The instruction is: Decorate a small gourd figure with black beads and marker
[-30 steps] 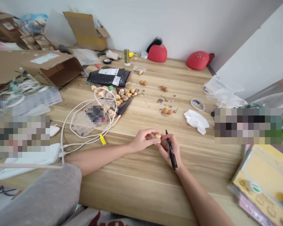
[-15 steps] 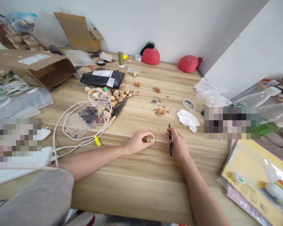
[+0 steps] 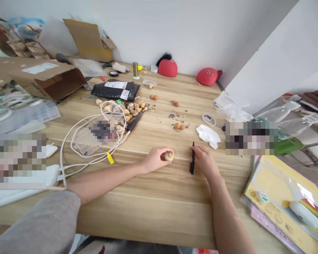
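Note:
My left hand (image 3: 158,159) pinches a small pale gourd (image 3: 169,156) between thumb and fingers, just above the wooden table. The gourd's narrow end points up and away from me. Closed on a black marker pen (image 3: 192,160), my right hand (image 3: 205,159) is a short way to the right. Its fingertips grip the pen near the far end, and the thicker end points back toward me. Beyond the hands lie a brown gourd (image 3: 179,126) and a crumpled white tissue (image 3: 208,136).
Looped white cable (image 3: 92,115) and a pile of speckled gourds (image 3: 134,109) lie on the left. A black padded mailer (image 3: 116,89) and an open cardboard box (image 3: 60,79) are behind. A tape roll (image 3: 209,119), plastic bottles (image 3: 277,114) and a yellow packet (image 3: 283,190) are on the right.
The gourd in my left hand has tipped more upright and shows more of its body. My right hand has turned, its fingers now nearer the pen's far end. The view has shifted slightly.

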Available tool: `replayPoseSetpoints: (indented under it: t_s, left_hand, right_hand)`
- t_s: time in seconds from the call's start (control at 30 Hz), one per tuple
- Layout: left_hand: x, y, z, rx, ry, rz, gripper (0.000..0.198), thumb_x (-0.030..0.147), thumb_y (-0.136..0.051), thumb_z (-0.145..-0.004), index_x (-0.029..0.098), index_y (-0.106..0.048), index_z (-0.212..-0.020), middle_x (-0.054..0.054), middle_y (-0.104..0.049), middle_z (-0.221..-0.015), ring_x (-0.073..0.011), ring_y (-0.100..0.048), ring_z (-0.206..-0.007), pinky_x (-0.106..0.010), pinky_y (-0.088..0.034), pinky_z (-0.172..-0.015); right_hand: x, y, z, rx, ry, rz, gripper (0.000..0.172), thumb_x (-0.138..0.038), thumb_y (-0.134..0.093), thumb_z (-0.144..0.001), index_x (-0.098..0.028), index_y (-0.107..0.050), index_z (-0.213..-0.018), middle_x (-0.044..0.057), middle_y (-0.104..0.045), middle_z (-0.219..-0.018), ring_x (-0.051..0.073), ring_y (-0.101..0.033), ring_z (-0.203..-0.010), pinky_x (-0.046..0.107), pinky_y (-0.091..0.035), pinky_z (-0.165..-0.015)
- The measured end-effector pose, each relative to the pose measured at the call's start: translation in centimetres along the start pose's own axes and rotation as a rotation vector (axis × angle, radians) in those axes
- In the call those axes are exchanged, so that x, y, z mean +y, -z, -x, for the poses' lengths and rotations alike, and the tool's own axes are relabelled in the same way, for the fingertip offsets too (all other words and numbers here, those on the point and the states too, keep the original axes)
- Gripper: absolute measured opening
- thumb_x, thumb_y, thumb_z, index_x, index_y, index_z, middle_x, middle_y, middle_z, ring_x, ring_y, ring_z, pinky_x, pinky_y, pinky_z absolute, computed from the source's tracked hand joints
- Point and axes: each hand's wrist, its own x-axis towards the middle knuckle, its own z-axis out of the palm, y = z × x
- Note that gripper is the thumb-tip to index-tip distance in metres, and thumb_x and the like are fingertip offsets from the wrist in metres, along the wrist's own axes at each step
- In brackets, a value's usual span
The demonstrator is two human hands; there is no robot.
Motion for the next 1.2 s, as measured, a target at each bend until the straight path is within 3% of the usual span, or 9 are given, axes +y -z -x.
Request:
replayPoseSetpoints:
  t_s: [0.3,0.63,1.2]
  left_hand:
    - [-0.32,-0.2,0.03,-0.003,-0.01,-0.022,0.037,0.014,-0.074,-0.062,0.016,-0.066,-0.098,-0.005,-0.07,-0.097,-0.0152,-0.064,-0.084,-0.024,-0.049,-0.078]
    - [-0.39,-0.25,0.18,-0.013,0.044,-0.047,0.044,0.031,-0.079,-0.059,0.016,-0.066,-0.098,-0.003,-0.069,-0.087,-0.0138,-0.061,-0.074,-0.024,-0.049,-0.069]
    - [-0.31,-0.13,0.22,-0.033,0.005,-0.046,0.049,0.026,-0.08,-0.059,0.018,-0.062,-0.104,-0.005,-0.068,-0.097,-0.0161,-0.062,-0.087,-0.026,-0.048,-0.079]
  right_hand:
    - [0.19,-0.2,-0.01,-0.019,0.022,0.027,0.039,-0.004,-0.038,-0.08,-0.018,-0.067,-0.102,0.011,-0.068,-0.104,0.023,-0.06,-0.099,0.036,-0.049,-0.085]
    - [0.66,-0.65,0.14,0.013,0.065,0.016,0.039,-0.005,-0.039,-0.079,-0.019,-0.07,-0.098,0.01,-0.069,-0.101,0.023,-0.061,-0.096,0.038,-0.05,-0.084]
    - [0.93,-0.81,0.14,0.017,0.08,-0.01,0.038,-0.009,-0.039,-0.082,-0.017,-0.067,-0.106,0.011,-0.068,-0.1,0.024,-0.061,-0.095,0.038,-0.051,-0.082]
